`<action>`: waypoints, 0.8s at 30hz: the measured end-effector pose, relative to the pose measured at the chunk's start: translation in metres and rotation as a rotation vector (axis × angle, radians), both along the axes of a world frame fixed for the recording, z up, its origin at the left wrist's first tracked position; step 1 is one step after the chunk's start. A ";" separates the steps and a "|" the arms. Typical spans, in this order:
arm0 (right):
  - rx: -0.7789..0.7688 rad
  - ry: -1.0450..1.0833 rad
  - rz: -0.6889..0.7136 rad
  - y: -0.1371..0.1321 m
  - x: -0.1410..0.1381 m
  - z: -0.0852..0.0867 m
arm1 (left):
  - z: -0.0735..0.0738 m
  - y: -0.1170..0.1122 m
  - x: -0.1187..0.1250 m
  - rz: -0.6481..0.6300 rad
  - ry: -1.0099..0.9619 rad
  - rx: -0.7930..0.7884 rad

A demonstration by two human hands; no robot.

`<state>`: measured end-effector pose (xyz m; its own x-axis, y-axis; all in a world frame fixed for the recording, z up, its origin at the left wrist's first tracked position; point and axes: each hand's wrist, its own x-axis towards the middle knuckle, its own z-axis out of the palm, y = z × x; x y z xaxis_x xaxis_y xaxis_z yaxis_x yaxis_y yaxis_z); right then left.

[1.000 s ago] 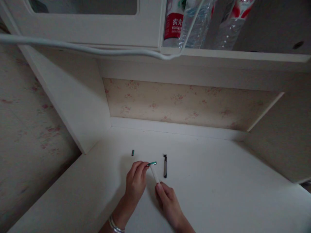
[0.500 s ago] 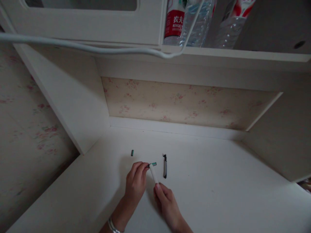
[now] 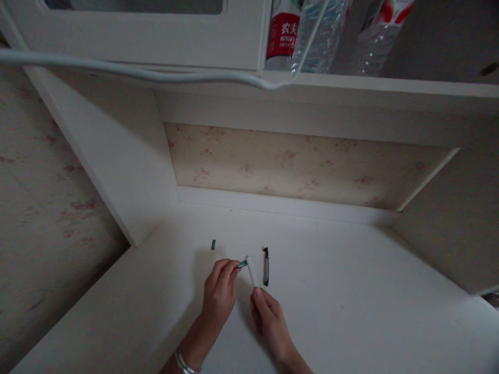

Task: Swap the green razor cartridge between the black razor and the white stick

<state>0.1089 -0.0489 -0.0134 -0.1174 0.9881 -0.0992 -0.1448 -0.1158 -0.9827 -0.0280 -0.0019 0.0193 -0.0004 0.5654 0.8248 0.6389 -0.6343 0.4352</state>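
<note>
Silver bracelet (image 3: 185, 362): around the left wrist.
Loose green-and-black piece (image 3: 213, 244): flat on the white desk (image 3: 351, 270), just beyond the left hand.
Left hand (image 3: 220, 291): thumb and fingertips pinched on one end of a small green-topped piece (image 3: 242, 264).
Small green-topped piece: its far end meets the white handle's head; whether the two are joined, cannot tell.
White handle (image 3: 252, 272): tilted, head up and leftward, lower end in the right hand.
Dark handle (image 3: 266, 266): lying on the desk, just right of the white handle.
Right hand (image 3: 270, 316): fingers curled, gripping the white handle, thumb on top.
</note>
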 end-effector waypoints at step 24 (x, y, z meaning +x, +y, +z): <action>-0.011 0.038 -0.080 -0.001 -0.005 -0.005 | -0.002 -0.003 0.009 -0.056 -0.066 -0.113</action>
